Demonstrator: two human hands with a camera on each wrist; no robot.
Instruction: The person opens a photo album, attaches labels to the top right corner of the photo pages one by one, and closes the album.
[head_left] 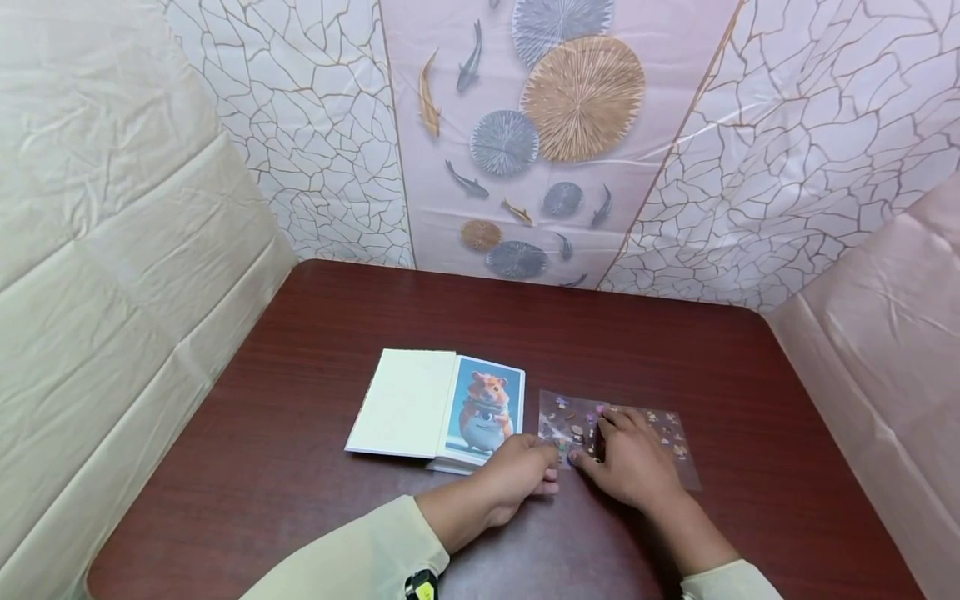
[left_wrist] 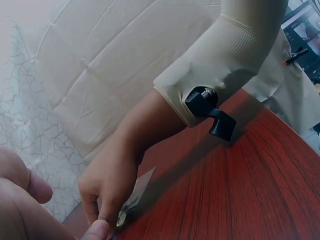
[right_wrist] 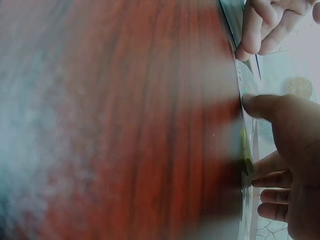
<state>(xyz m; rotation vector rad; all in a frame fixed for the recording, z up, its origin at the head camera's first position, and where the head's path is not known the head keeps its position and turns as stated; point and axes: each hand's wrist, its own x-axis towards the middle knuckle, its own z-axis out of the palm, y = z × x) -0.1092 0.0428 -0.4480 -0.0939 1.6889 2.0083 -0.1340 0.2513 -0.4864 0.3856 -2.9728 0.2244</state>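
Observation:
A clear plastic sticker sheet [head_left: 576, 414] with small colourful figures lies flat on the table, right of an open book [head_left: 407, 402]. At the sheet's near left corner my left hand [head_left: 519, 473] pinches the edge, thumb and forefinger together and the other fingers curled. My right hand [head_left: 639, 460] rests on the middle of the sheet, its thumb and fingers spread and pressing down. In the right wrist view, the right thumb [right_wrist: 262, 106] lies along the sheet close to the left fingertips. Part of the sheet is hidden beneath the right hand.
The book shows a blank cream page on the left and a hamster picture [head_left: 486, 408] on the right; the left hand overlaps its lower corner. Dark red wood forms the tabletop [head_left: 360, 308]. Patterned cloth [head_left: 330, 125] hangs behind it, with pale fabric at both sides.

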